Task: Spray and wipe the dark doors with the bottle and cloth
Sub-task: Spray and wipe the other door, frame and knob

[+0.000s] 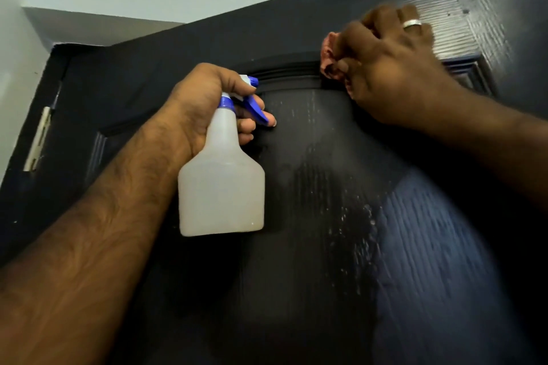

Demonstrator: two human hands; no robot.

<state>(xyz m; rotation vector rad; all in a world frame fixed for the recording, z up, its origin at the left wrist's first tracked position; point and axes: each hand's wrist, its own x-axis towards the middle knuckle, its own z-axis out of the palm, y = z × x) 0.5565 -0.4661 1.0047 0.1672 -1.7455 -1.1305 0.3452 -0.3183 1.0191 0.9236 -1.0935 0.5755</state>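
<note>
Right hand [394,68] bunches pinkish-red cloth [329,56] on dark panelled door [296,246] moulding; left hand [207,104] grips translucent blue-trigger spray bottle [222,181]. Chase drips downward, imo.

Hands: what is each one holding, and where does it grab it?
Left hand grips the spray bottle by its neck; right hand presses a bunched pink cloth against the door.

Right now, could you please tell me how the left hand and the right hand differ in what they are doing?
The left hand grips a translucent spray bottle by its neck, fingers at the blue trigger; the right hand presses a pink cloth on the dark door. The left is off the door; the right touches its moulding. The right wears a ring; the left shows none. Both are raised.
</note>
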